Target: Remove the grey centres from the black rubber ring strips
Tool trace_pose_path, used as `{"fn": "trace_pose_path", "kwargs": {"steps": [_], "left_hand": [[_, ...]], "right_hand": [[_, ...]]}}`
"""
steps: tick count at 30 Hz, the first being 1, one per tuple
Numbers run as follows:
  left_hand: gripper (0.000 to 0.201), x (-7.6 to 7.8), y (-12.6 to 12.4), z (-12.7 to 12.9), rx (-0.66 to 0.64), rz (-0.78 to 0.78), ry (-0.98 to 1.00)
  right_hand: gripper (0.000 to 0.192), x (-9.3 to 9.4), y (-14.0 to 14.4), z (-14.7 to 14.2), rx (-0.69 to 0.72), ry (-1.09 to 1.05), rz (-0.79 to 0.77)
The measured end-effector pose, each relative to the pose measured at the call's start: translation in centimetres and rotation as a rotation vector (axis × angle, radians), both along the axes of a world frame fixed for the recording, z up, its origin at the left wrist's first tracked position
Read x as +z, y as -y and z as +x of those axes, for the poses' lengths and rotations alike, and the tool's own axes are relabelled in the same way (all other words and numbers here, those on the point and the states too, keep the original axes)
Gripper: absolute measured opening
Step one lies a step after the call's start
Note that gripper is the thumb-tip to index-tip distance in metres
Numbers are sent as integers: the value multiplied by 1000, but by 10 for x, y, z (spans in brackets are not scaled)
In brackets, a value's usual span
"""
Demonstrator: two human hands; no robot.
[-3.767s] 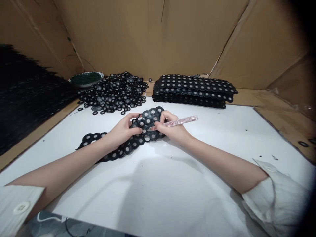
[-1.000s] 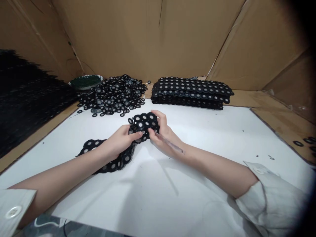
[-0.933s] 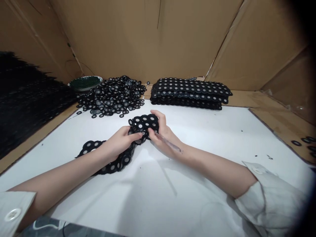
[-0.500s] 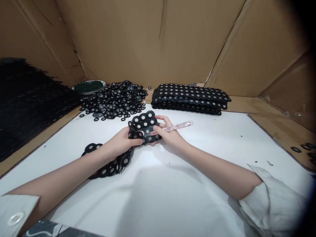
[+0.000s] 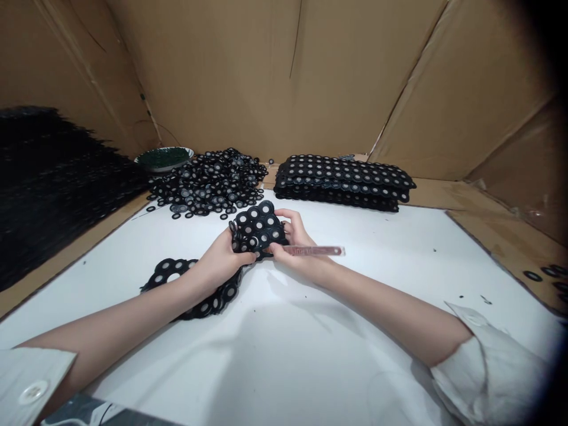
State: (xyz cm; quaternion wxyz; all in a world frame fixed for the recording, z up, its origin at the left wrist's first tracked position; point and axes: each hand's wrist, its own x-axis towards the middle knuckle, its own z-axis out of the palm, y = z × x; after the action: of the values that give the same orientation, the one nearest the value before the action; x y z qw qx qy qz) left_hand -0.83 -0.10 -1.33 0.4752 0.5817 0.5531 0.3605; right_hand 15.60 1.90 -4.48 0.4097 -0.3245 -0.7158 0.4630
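My left hand [image 5: 224, 255] is closed on the near-left edge of a sheet of linked black rings [image 5: 258, 225], thumb across its lower part. The raised end of the sheet is held above the white table, while the rest hangs down and lies under my left forearm. My right hand [image 5: 298, 247] is closed around a slim tool with a flat, see-through pinkish handle [image 5: 317, 251], pinched under the thumb. Its tip goes in at the sheet's lower right edge and is hidden there. My right fingers also touch the sheet's right side.
Behind my left hand is a heap of loose black rings [image 5: 210, 183], with a bowl of dark green bits [image 5: 163, 157] beside it. A stack of finished-looking ring sheets [image 5: 341, 177] lies at the back. Dark strips [image 5: 57, 189] are piled left. Cardboard walls [image 5: 248, 77] surround the white table [image 5: 355, 343].
The tool's handle has swung from slanting up to the right to nearly level, as my right hand turned slightly. The held sheet has tilted a little. The view has shifted slightly.
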Motion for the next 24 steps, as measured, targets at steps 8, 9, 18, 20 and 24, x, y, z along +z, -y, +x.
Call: {"fn": "trace_pose_path", "kwargs": {"steps": [8,9,18,20,24], "left_hand": [[29,-3,8,3,-24,56,-112],[28,0,9,3,-33,30,-118],[29,11,2,4,31,-165,90],[33,7,-1,1,47,-203,141],[32,5,-3,-1,82,-228,126]], "right_hand": [[52,5,10,-3,-71,144,247],[52,4,9,-3,-73,141,245],[21,-5,-10,8,-127,-22,-78],[22,-4,-13,10,-122,-3,-83],[32,0,-15,10,-160,-12,-160]]}}
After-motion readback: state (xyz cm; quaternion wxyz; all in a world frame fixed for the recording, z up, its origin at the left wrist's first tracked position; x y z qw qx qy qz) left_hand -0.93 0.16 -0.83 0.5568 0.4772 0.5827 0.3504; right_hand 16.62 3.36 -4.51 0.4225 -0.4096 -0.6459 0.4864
